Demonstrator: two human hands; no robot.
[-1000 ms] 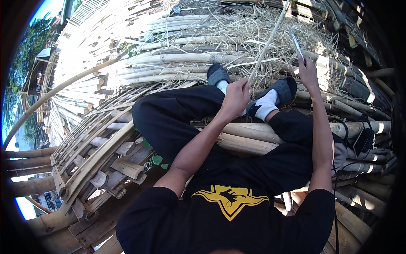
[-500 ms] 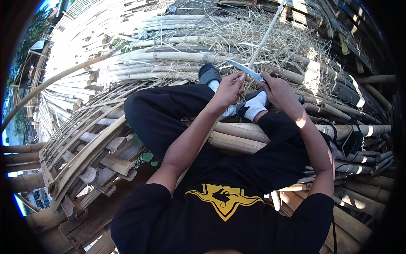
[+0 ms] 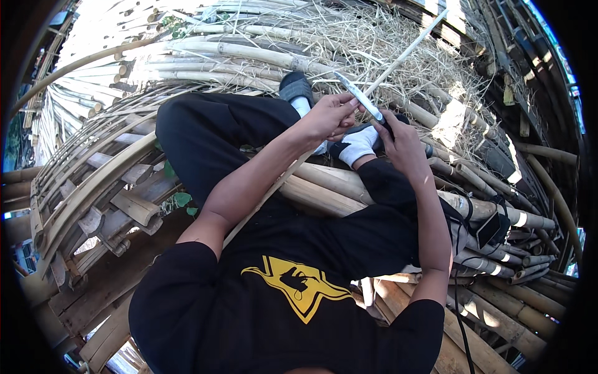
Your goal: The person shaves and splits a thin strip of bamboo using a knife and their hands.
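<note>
A long, thin bamboo strip [image 3: 408, 51] runs from the upper right, through my left hand [image 3: 332, 116], and back under my left forearm to my lap. The fingers of that hand are closed round it. In my right hand [image 3: 405, 142] is the dark handle of a knife [image 3: 359, 96]. Its pale blade lies across the strip just beyond my left fingers, tip pointing up and left. Whether the edge is cutting into the strip I cannot tell. Both hands are close together above my shoes and white socks.
Bamboo poles [image 3: 243, 53] lie stacked ahead, with dry shavings [image 3: 398, 37] scattered over them. Split bamboo pieces [image 3: 134, 206] lie at the left. Cut poles form the seat beneath me. A dark device with a cable [image 3: 489, 229] rests on poles at the right.
The whole view has shifted and turned slightly. The strip's far end now leans further right, and the blade points more steeply upward. Both hands keep their holds.
</note>
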